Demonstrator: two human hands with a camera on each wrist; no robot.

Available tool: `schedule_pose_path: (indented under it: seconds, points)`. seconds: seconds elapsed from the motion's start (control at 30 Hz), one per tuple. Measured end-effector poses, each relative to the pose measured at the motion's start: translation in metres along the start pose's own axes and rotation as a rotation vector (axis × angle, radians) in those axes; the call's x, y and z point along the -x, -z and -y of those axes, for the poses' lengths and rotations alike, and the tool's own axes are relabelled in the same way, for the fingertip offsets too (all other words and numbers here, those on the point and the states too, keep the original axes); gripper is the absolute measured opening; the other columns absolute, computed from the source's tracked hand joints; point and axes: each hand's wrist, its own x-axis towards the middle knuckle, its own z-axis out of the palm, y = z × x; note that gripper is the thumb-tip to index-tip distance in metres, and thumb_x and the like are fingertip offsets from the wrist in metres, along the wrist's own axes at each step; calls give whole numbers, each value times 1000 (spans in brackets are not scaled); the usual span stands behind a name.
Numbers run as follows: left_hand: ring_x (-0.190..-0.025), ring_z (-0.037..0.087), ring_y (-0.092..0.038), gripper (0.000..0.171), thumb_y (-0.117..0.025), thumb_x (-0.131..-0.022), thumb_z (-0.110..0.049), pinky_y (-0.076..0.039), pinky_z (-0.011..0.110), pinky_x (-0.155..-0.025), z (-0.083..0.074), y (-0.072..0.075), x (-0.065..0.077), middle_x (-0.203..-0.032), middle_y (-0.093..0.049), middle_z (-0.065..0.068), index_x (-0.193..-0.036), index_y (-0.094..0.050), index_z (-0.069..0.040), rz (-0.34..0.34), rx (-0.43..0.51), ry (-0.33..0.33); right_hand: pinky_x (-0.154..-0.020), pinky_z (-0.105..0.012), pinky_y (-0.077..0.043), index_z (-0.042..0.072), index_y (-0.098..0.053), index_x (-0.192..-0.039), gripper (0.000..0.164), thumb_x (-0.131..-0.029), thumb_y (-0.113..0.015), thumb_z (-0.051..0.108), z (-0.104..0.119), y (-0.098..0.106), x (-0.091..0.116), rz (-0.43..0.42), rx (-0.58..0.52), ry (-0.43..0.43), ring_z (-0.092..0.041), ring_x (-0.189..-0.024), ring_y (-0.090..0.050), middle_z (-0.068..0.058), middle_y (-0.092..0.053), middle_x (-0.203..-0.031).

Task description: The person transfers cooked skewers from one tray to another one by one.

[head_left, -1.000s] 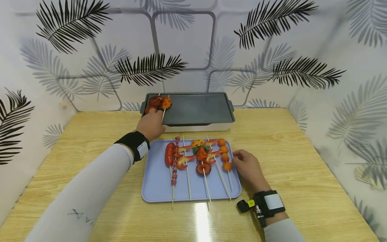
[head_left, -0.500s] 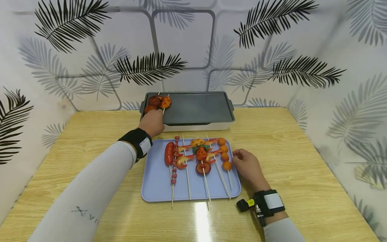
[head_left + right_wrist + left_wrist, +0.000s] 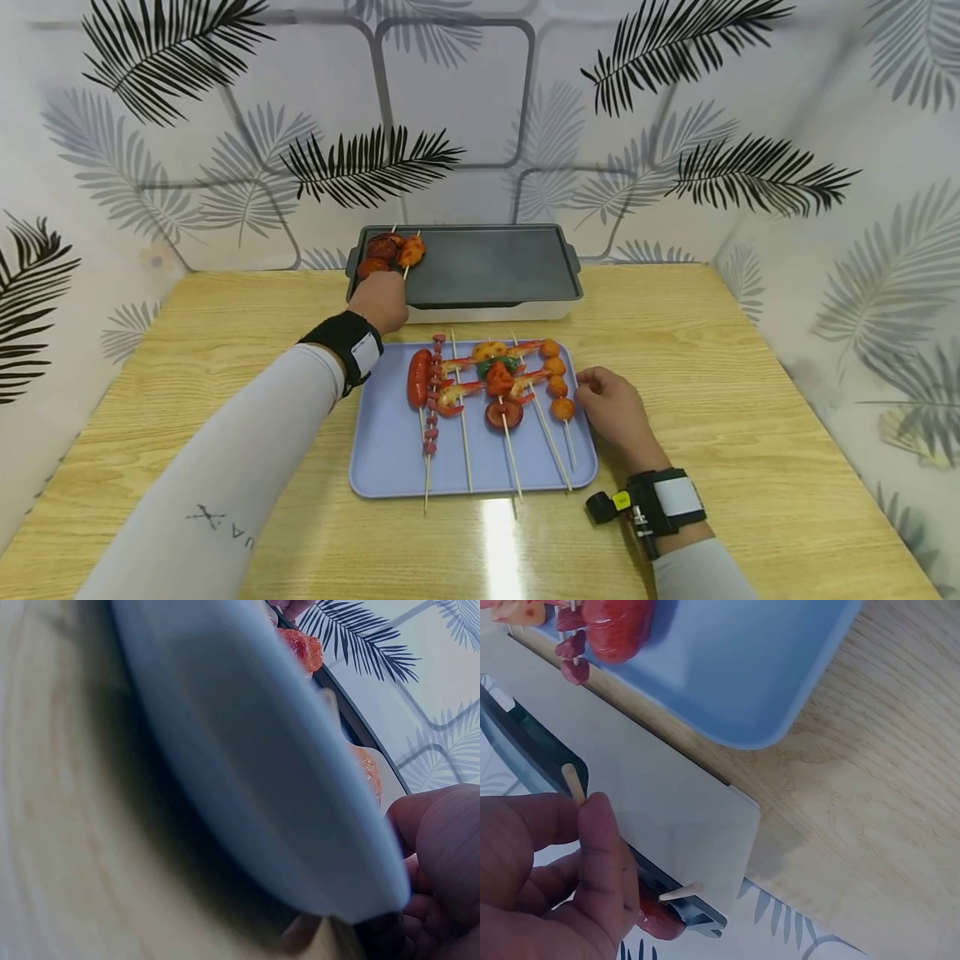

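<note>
At the left end of the grill (image 3: 487,267), my left hand (image 3: 381,300) pinches the lower end of a wooden skewer (image 3: 571,780) between thumb and finger. A browned orange piece (image 3: 410,252) is threaded on a stick there, beside dark red-brown round pieces (image 3: 382,248). Another stick end (image 3: 681,892) pokes over the grill edge below my fingers in the left wrist view. My right hand (image 3: 615,412) grips the right rim of the lilac-blue tray (image 3: 390,467), one finger seemingly beneath it. On the tray lie a sausage skewer (image 3: 420,379), shrimp skewers (image 3: 459,392) and orange balls (image 3: 561,408).
The grill has a dark flat plate and a pale base, close behind the tray. Several stick ends (image 3: 519,492) overhang the tray's front edge. Wooden tabletop (image 3: 750,433) extends around both, and a leaf-patterned wall (image 3: 480,108) rises behind the grill.
My left hand has drawn very slightly down and right at the grill's front edge. The skewers and my right hand have stayed practically in place.
</note>
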Motion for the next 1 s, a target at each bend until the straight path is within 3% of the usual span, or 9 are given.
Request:
schedule_pose_path:
  seconds: [0.13, 0.3, 0.43, 0.57, 0.73, 1.0]
  points:
    - [-68, 25, -55, 12, -54, -86, 0, -45, 36, -62, 1, 0, -1, -76, -57, 11, -87, -66, 4, 16, 5, 24, -76, -35, -51, 1, -62, -122, 33, -95, -55, 18, 0, -1, 0, 4, 1, 14, -27, -93, -59, -15, -64, -109]
    - [-61, 24, -57, 9, -53, -82, 0, -45, 31, -53, 7, 3, -4, -74, -59, 12, -78, -61, 0, 70, 105, 65, -76, -34, -50, 1, -63, -122, 33, -95, -55, 18, -1, -1, 0, 2, 5, 27, -26, -92, -59, -15, -64, -109]
    - [-51, 19, -47, 21, -51, -81, 2, -38, 28, -47, 6, 7, -3, -60, -45, 5, -63, -48, -9, 115, 175, 107, -75, -35, -51, 1, -63, -122, 33, -95, -54, 18, -1, 0, -1, 2, 12, 17, -27, -93, -59, -15, -64, -110]
    - [-47, 14, -36, 31, -51, -82, 3, -35, 28, -48, 6, 8, -4, -56, -29, 0, -59, -38, -13, 141, 207, 124, -77, -36, -51, 2, -62, -123, 33, -96, -54, 19, -1, 2, -2, 3, 12, 2, -27, -94, -59, -16, -63, -113]
    - [-47, 14, -41, 31, -52, -81, 4, -33, 27, -47, 6, 5, -3, -54, -35, 0, -58, -40, -13, 116, 233, 123, -78, -36, -51, 2, -61, -124, 33, -96, -54, 19, -1, 2, -2, 9, 11, -8, -28, -95, -58, -16, -63, -113]
    - [-43, 12, -30, 30, -51, -77, 6, -25, 26, -46, 9, 0, 3, -51, -32, -1, -56, -40, -12, 40, 281, 92, -77, -35, -50, 2, -62, -124, 33, -96, -54, 19, 0, 1, -1, 11, 7, -8, -27, -94, -58, -15, -63, -111]
